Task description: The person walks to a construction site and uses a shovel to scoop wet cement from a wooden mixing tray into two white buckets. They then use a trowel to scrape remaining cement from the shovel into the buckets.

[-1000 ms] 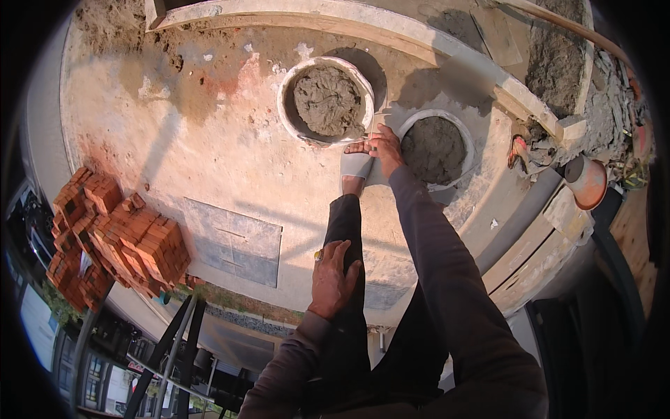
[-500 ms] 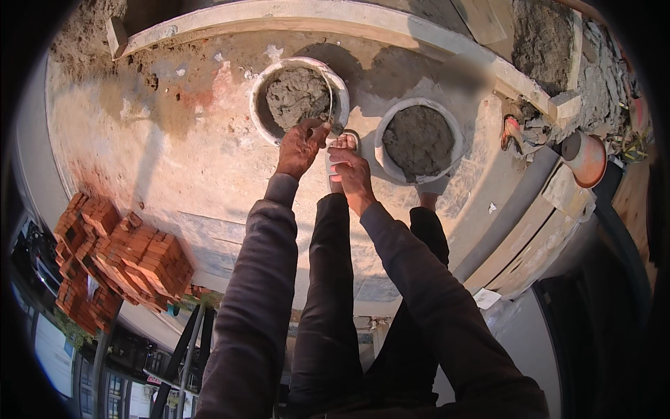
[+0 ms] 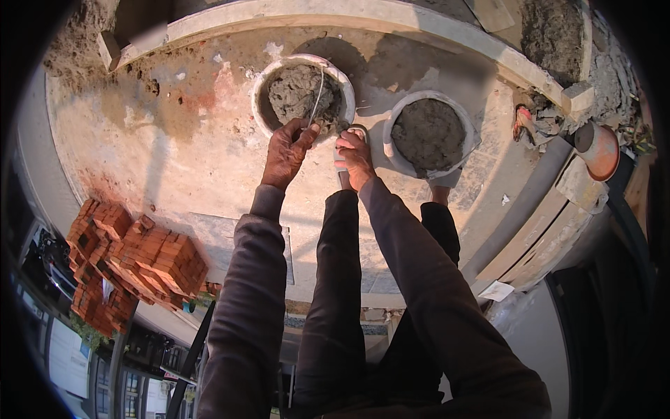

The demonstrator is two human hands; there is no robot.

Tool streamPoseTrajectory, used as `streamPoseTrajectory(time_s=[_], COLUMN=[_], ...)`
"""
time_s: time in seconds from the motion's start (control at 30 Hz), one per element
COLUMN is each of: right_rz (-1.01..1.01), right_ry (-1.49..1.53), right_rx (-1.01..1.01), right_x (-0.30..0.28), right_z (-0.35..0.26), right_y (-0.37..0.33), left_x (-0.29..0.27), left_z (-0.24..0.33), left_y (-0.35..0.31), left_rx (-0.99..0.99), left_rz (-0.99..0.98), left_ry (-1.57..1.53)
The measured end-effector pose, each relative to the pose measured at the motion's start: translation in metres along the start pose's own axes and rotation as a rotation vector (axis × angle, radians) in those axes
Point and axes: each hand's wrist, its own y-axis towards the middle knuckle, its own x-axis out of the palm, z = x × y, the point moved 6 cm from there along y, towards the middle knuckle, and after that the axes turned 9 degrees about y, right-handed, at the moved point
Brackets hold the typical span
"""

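Two round buckets of grey mortar stand on a concrete slab in front of my feet. My left hand (image 3: 287, 150) is closed around the thin wire handle (image 3: 317, 94) of the left bucket (image 3: 264, 91), at its near rim. My right hand (image 3: 357, 159) is just beside it, fingers curled at the same bucket's near right rim, above my sandalled foot. The right bucket (image 3: 469, 136) stands untouched a little to the right of that hand. Both dark sleeves reach forward over my legs.
A stack of red bricks (image 3: 132, 269) sits at the slab's left edge, with a drop and scaffolding below. A raised concrete ledge (image 3: 363, 14) runs along the far side. Mortar heaps (image 3: 551, 31), a block (image 3: 576, 98) and an orange pot (image 3: 599, 150) lie right.
My left hand rose from my thigh to the left bucket and took its wire handle. My right hand shifted from the right bucket to the left bucket's rim.
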Motion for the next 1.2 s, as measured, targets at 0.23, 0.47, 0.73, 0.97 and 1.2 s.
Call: streamPoseTrajectory(time_s=[0.23, 0.47, 0.73, 0.97, 1.2], right_rz=[0.03, 0.204, 0.519, 0.46, 0.272], right_ry=[-0.332, -0.477, -0.64, -0.78, -0.295], right_rx=[-0.039, -0.371, -0.515, -0.39, -0.345], right_x=[-0.004, -0.062, -0.323, -0.278, -0.216], right_z=[0.004, -0.101, -0.188, -0.223, -0.218], right_y=[-0.042, -0.111, -0.086, -0.042, -0.082], left_x=[0.002, -0.004, 0.008, 0.012, 0.019], left_z=[0.0, -0.014, -0.006, 0.0, -0.006], left_y=[0.004, 0.008, 0.012, 0.002, 0.004], left_rx=[-0.007, 0.078, 0.094, 0.074, 0.0], left_rz=[-0.03, -0.045, -0.11, -0.033, -0.03], left_ry=[0.056, -0.015, 0.051, 0.049, 0.116])
